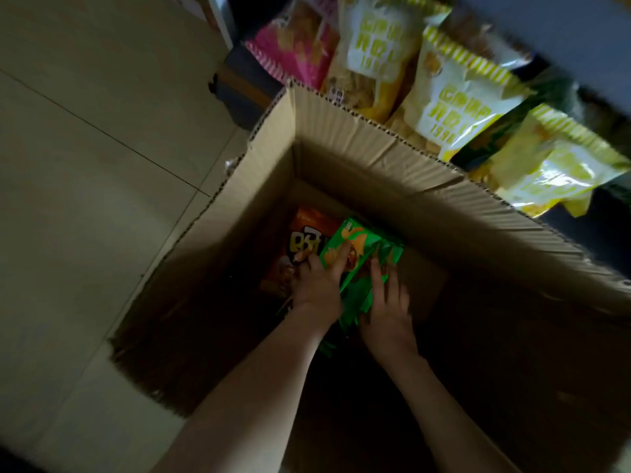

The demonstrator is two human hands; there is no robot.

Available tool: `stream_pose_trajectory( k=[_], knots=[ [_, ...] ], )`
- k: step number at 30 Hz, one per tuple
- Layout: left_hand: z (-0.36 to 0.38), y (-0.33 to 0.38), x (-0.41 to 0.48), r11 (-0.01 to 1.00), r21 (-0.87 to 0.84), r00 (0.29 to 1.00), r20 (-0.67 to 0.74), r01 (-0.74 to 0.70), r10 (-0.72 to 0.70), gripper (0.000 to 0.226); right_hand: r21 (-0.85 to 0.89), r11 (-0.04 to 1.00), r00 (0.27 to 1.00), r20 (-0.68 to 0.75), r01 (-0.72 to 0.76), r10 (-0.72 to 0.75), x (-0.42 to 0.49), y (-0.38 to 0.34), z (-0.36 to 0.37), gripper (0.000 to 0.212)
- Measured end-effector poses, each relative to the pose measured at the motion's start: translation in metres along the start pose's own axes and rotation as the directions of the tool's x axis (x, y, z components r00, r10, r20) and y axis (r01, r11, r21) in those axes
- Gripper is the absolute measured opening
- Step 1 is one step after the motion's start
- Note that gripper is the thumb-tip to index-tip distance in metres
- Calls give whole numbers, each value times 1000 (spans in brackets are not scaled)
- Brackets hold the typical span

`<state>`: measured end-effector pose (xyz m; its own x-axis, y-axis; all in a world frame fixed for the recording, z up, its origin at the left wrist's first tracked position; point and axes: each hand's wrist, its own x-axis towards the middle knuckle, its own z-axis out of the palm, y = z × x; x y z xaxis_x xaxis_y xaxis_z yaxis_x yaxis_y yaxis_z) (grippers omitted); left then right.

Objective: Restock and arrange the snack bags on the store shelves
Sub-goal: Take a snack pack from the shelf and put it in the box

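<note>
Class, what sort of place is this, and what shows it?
Probably a shop aisle being restocked: yellow-and-white snack bags stand in a row, an open cardboard box sits on the tiled floor, and the left hand and right hand hold green snack bags inside it.

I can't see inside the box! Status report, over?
Grip: left hand and right hand both hold green bags. Bags low inside cardboard box, not yet shelved. Orange bag beside them; nothing on top.
</note>
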<state>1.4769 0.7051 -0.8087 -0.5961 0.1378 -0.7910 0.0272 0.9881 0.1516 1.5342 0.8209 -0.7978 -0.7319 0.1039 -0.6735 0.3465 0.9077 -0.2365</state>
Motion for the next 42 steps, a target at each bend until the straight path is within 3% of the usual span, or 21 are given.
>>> stream_pose_trajectory(
  k=[4,9,13,15,18,23,24,25,27,28,30,32,34,36,38,40,42],
  knots=[
    [-45,12,-65,999,-40,998,-67,-18,16,103,41,997,994,-91,61,-58,-52,-24,-62,99],
    [-139,19,-194,976,-155,957,-270,-155,109,105,85,978,969,-178,188,-171,-154,-62,-176,109],
    [-210,13,-283,961,-179,919,-372,-212,133,102,-28,956,926,-241,293,-291,-225,-100,-261,111],
    [-253,7,-340,959,-82,883,-417,-272,215,99,-157,932,853,-377,326,-361,-268,-124,-311,113],
    [-321,-8,-414,918,167,797,-457,-359,395,91,-406,838,734,-429,364,-527,-322,-163,-388,113],
    [-420,-20,-515,811,510,701,-466,-287,540,86,-678,610,619,-284,410,-732,-390,-226,-490,111],
    [-438,-21,-531,789,559,679,-476,-256,558,84,-696,565,567,-271,443,-778,-399,-235,-505,106],
    [-455,-21,-544,766,605,656,-490,-218,574,83,-670,565,577,-243,482,-780,-409,-244,-520,100],
    [-485,-23,-565,721,682,555,-555,-124,620,87,-642,589,572,-273,491,-774,-430,-261,-550,93],
    [-499,-25,-571,701,709,464,-596,-78,655,93,-651,594,536,-322,474,-780,-438,-269,-562,92],
    [-521,-29,-580,757,651,284,-717,-56,637,105,-662,617,457,-431,425,-778,-445,-282,-581,90],
    [-541,-35,-578,871,487,120,-863,-66,492,111,-633,669,382,-550,389,-743,-441,-291,-596,88],
    [-560,-40,-579,949,283,30,-957,-135,290,108,-557,728,323,-657,399,-681,-433,-298,-609,80],
    [-581,-41,-577,967,41,47,-997,-250,55,97,-477,779,318,-725,407,-611,-430,-307,-625,76],
    [-606,-40,-575,890,-209,99,-978,-405,-184,85,-425,818,281,-791,388,-543,-427,-319,-641,79],
    [-635,-36,-569,692,-376,193,-924,-616,-330,62,-391,850,231,-844,354,-484,-421,-329,-659,81],
    [-660,-31,-563,452,-407,343,-913,-794,-220,38,-341,884,213,-884,319,-417,-413,-339,-673,82]
  ],
)
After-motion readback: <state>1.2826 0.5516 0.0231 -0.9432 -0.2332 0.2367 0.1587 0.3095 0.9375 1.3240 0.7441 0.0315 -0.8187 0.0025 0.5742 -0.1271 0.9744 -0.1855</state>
